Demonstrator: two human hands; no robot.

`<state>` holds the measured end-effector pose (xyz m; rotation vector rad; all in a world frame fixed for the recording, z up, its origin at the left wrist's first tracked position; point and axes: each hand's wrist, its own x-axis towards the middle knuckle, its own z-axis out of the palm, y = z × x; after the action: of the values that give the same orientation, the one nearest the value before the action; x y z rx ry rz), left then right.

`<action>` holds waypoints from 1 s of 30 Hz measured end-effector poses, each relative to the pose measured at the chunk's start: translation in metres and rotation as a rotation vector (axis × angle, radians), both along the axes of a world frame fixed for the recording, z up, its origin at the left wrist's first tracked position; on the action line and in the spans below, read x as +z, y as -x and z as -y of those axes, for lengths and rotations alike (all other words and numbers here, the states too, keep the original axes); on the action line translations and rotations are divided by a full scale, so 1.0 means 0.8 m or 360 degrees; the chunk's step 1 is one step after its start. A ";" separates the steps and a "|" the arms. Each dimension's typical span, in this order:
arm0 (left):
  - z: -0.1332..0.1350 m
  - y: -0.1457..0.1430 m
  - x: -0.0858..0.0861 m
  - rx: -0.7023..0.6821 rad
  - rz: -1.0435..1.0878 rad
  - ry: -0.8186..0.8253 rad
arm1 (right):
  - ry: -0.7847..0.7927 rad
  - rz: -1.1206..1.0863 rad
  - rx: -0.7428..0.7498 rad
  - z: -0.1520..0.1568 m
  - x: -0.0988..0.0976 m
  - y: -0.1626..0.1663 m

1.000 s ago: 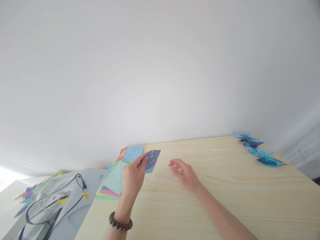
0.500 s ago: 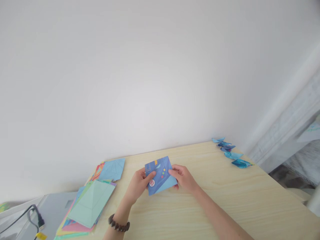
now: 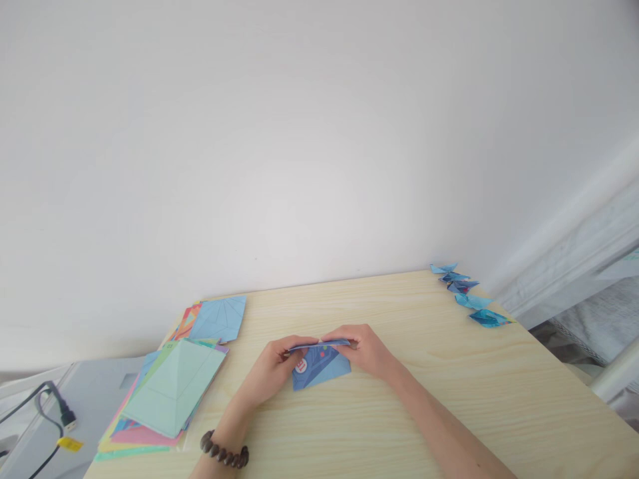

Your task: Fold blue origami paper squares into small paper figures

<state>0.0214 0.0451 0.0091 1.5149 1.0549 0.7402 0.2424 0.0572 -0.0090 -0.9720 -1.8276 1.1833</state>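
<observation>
A blue printed sheet of origami paper [image 3: 319, 370] is held between both hands above the middle of the table. Its far half bends up and over toward me, while the near half still shows a round white badge and coloured dots. My left hand [image 3: 273, 367] grips the left side, thumb inside the bend and fingers behind. On the right side, my right hand [image 3: 368, 351] pinches the bent-over edge, its fingers along the top. The thumb of that hand is mostly hidden. A dark beaded bracelet [image 3: 224, 452] circles the left wrist.
Piled coloured paper [image 3: 174, 386] lies at the table's left, with a creased blue sheet [image 3: 219, 318] behind it. Several folded blue paper pieces [image 3: 489, 318] line the far right corner. A cable [image 3: 62, 406] rests on a grey surface at left. A wall borders the table's back.
The paper lay flat facing me; now its far half is bent toward me. Both hands have shifted to the far edge of the bend, fingers on top. The view has moved slightly.
</observation>
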 end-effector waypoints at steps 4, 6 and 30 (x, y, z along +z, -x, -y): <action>-0.001 0.000 -0.003 0.0195 0.0163 0.0130 | -0.0081 0.0065 -0.0164 0.001 -0.007 0.003; 0.001 -0.007 0.000 0.0332 0.0491 0.0307 | 0.0019 0.0001 -0.0288 0.005 -0.012 0.009; 0.019 -0.050 0.005 0.0679 0.0902 0.0403 | 0.0171 0.0122 -0.0052 0.037 0.006 0.038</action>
<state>0.0616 0.0299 0.0131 0.7916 0.9890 1.1968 0.2117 0.0279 -0.0039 -1.1173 -1.8160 1.2502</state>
